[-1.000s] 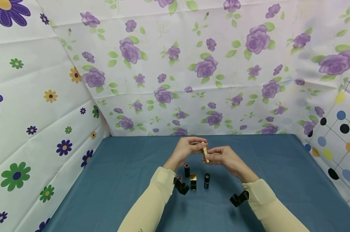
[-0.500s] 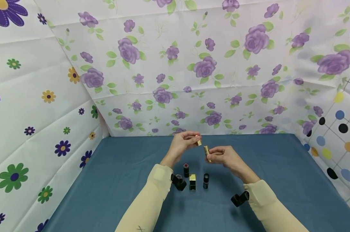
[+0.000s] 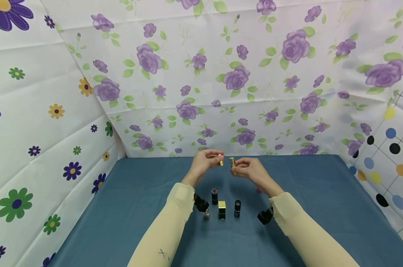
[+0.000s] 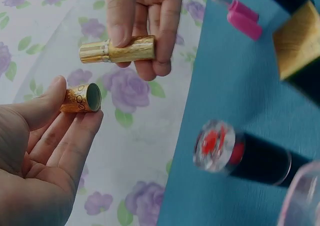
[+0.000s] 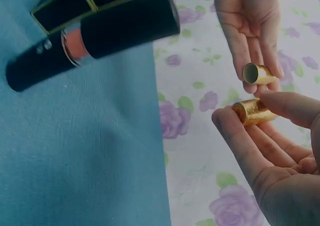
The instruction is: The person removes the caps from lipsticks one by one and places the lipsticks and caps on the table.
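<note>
Head view: the left hand (image 3: 204, 163) pinches a short, hollow gold metallic cap (image 3: 221, 162); the right hand (image 3: 251, 171) grips a slim gold metallic tube (image 3: 233, 162), near but apart from it, raised off the blue cloth (image 3: 138, 207). Left wrist view: the cap's open end shows. Right wrist view: a black coral-banded cylinder (image 5: 125, 26) stands near a black, gold-edged box (image 5: 57, 11)

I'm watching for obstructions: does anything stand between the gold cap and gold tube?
Nothing visible does: open space separates the gold cap in the left grip from the gold tube in the right grip. The gold-topped box stands clear of both.
</note>
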Tool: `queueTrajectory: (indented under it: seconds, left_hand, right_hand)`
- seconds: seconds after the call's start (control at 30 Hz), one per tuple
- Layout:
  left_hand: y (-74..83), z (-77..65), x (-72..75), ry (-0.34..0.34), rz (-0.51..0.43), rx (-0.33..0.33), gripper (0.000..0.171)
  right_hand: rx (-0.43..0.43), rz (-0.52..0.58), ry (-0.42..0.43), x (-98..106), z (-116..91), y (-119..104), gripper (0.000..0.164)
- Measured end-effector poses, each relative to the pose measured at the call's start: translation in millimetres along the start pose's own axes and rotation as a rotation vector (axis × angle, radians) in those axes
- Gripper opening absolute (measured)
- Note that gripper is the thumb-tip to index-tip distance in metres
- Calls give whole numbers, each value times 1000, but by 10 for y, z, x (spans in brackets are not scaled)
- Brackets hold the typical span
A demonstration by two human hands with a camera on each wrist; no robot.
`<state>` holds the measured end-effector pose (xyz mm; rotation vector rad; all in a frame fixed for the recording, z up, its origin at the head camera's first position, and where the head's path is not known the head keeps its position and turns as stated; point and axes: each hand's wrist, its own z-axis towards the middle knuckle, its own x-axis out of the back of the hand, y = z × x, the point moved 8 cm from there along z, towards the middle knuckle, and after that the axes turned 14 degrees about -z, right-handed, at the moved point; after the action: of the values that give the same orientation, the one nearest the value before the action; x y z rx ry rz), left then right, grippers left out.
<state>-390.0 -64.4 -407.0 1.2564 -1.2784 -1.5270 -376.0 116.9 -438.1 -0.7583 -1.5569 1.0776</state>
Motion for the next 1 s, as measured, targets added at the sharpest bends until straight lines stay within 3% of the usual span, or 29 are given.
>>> queueTrajectory:
  seconds: [0.23,0.33,0.5,0.73,1.0]
  left_hand:
    - [-73,96,136,30,107,8,23]
    - [-104,123,184,42,190,8,23]
    - [-173,155,270,57,251,25,27]
    - [-255,207,333,38,400,27,24]
    - [-352,206,399,-5,419,44,22]
  right_hand:
    - [-47,-67,29,-69,251,17,38]
    - [-52,-167,25,-109,335,34,37]
    - [-40,-310,11,-178,443,52,36]
    - [-13,-403,5,-228,559,76,21]
    - [22,-495,-42,-324,672,133,16]
